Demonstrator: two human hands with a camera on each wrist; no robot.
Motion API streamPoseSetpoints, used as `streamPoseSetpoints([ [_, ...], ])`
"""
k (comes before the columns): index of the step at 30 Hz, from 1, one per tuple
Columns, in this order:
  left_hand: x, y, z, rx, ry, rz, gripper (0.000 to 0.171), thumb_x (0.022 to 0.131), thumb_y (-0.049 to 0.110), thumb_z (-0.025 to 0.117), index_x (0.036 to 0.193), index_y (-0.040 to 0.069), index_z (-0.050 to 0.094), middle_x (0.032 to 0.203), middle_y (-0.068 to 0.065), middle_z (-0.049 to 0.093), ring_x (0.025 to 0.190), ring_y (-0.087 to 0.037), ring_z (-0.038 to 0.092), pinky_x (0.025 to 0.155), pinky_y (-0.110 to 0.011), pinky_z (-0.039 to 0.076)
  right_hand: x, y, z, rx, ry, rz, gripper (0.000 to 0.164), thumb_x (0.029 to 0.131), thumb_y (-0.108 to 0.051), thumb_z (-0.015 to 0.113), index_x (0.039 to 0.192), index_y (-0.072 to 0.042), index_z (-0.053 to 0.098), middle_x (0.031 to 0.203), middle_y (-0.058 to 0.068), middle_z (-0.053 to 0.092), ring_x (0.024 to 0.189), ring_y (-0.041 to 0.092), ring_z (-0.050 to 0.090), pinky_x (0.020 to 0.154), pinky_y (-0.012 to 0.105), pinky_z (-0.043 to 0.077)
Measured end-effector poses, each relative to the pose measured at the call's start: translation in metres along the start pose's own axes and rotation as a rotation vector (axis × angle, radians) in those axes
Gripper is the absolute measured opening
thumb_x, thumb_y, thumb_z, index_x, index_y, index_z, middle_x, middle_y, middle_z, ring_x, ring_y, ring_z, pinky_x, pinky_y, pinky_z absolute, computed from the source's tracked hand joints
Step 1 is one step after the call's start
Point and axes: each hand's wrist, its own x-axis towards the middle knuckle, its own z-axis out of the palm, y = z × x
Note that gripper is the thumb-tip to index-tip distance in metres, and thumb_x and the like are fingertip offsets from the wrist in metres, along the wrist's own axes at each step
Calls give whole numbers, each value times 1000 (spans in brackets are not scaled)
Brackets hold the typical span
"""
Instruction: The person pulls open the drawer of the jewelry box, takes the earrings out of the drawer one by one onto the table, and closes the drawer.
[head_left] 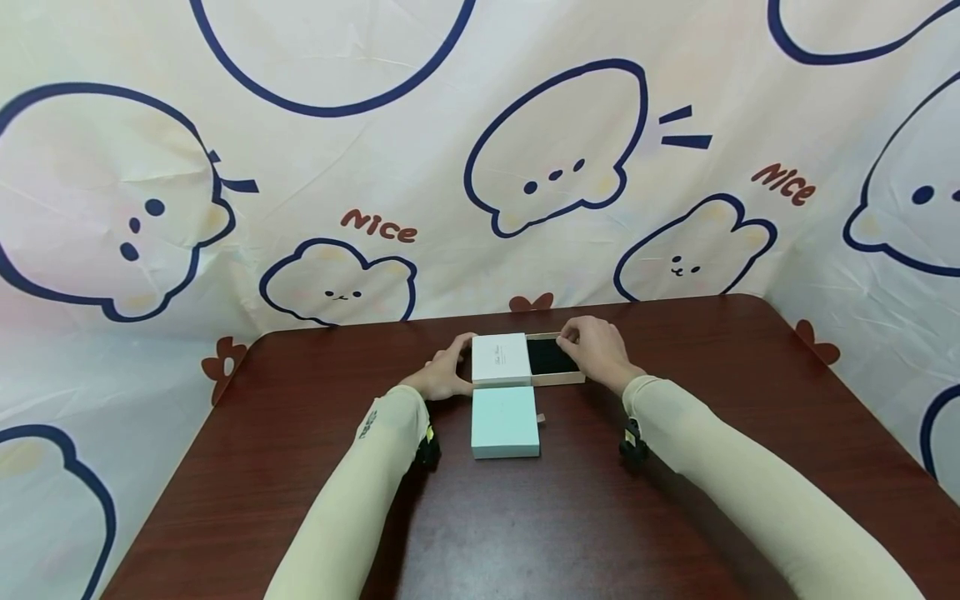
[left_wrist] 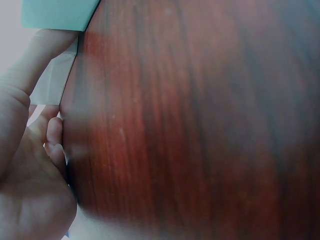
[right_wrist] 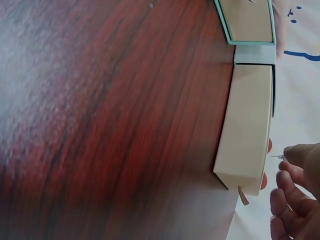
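A white sleeve box [head_left: 500,358] with small printed text lies on the table, its beige drawer [right_wrist: 243,112] pulled out to the right. Black padding [head_left: 546,358] lines the drawer, and a short ribbon tab [right_wrist: 243,196] sticks out of its end. My left hand [head_left: 441,375] grips the sleeve's left end, thumb on the near side and fingers toward the far side. Over the drawer's right part, my right hand [head_left: 597,348] pinches a tiny, thin silvery piece [right_wrist: 276,156] between thumb and forefinger; its kind cannot be made out. The other right fingers are curled.
A closed teal box [head_left: 506,422] lies directly in front of the white one, a ribbon tab [head_left: 541,418] at its right side. Both sit on a dark red-brown wooden table [head_left: 480,525]. A cloth with cartoon drawings [head_left: 442,167] hangs behind the table's far edge.
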Motion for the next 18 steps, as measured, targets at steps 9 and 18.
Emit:
streamPoseSetpoints([
  [9,1,0,1,2,1,7,96,90,26,78,160,23,13,167,-10,18,147,-40,29,117,-65,17,-1,5,-2,5,16,11,19,98,-24,67,103,-8,76,92,7,75,79,21,66,74,38,52],
  [18,1,0,0,-8,0,12,95,90,24,78,160,22,14,167,-11,18,146,-41,28,117,-65,16,0,8,-5,18,17,22,19,99,-24,67,104,-8,76,93,8,74,81,22,66,78,39,53],
])
